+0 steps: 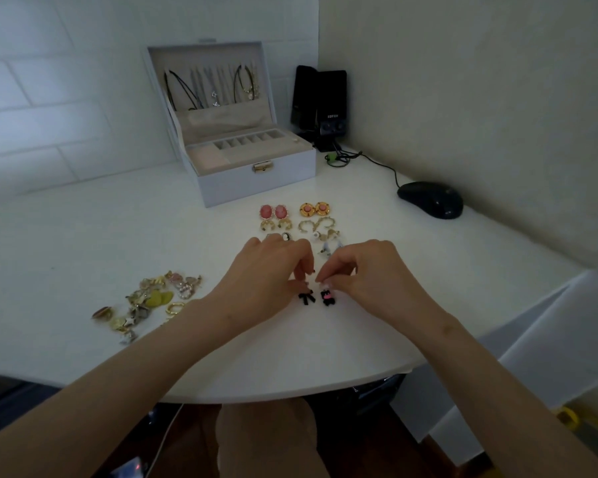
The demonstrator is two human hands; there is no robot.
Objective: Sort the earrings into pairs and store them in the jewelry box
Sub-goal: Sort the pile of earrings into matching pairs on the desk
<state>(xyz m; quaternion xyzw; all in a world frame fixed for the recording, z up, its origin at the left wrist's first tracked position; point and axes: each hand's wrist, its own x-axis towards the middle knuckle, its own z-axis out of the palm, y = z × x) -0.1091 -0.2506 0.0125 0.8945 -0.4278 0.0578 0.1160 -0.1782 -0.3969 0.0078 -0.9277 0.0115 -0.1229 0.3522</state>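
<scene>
1. Sorted pairs (279, 212) lie on the bench (83, 236), just in front of the open jewelry box (256, 177).
2. Nearer than those, the left grip (273, 270) pinches a black bow earring (307, 299). The right grip (363, 270) pinches a black and pink earring (328, 297).
3. A mixed pile (149, 301) waits front-left of the box. I think none are stored yet.

left hand (270, 270), right hand (363, 274), pinching black earrings (307, 298)
</scene>
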